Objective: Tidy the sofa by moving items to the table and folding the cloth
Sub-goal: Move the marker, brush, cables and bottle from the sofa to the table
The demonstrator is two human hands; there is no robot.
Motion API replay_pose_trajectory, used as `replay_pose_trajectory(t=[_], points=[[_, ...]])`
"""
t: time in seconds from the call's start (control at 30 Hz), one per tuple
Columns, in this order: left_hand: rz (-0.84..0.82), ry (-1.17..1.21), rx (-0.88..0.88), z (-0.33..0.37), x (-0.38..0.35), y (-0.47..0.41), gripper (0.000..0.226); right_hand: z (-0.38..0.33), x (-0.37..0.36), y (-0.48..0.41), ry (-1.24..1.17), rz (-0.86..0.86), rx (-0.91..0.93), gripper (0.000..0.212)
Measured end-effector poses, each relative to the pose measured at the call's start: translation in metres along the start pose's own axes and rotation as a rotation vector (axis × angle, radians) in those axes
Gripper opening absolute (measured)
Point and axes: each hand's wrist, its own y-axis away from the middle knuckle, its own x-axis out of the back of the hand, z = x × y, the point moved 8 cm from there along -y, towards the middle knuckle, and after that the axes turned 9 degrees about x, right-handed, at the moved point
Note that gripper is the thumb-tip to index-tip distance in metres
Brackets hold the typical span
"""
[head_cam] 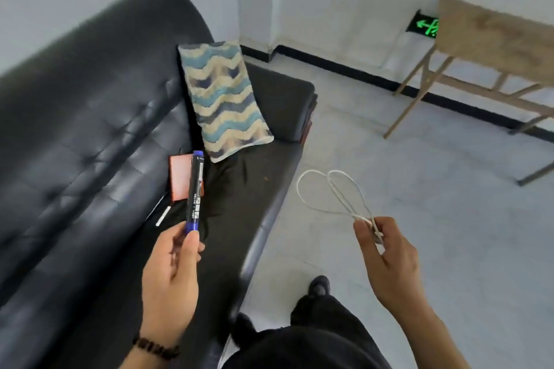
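Observation:
My left hand point(169, 278) grips the lower end of a black and blue marker point(195, 189), held upright above the black leather sofa point(90, 129). Out over the floor, my right hand point(389, 257) pinches a looped white cable point(332, 192) that fans up and to the left. On the seat lie a small red booklet point(179, 177), a thin white stick point(163, 216) and a folded cloth point(223, 99) with blue and cream wavy stripes, leaning on the backrest. The wooden table point(497, 39) stands at the far right by the wall.
Grey floor point(419, 159) lies between the sofa and the table. A green exit sign point(425, 25) glows low on the wall behind the table. My dark trousers and shoe point(319, 286) show at the bottom, close to the sofa's front edge.

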Motion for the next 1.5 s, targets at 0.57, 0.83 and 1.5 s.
replay_pose_trajectory(t=[0.57, 0.83, 1.5], points=[[-0.483, -0.182, -0.268, 0.123, -0.394, 0.156, 0.015, 0.295, 0.264, 0.065, -0.17, 0.459, -0.438, 0.028], [-0.527, -0.231, -0.232, 0.139, -0.542, 0.168, 0.011, 0.4, 0.346, 0.022, -0.161, 0.534, -0.517, 0.029], [-0.842, -0.185, -0.341, 0.33, -1.101, 0.193, 0.015, 0.702, 0.628, -0.216, -0.083, 0.761, -0.698, 0.023]])
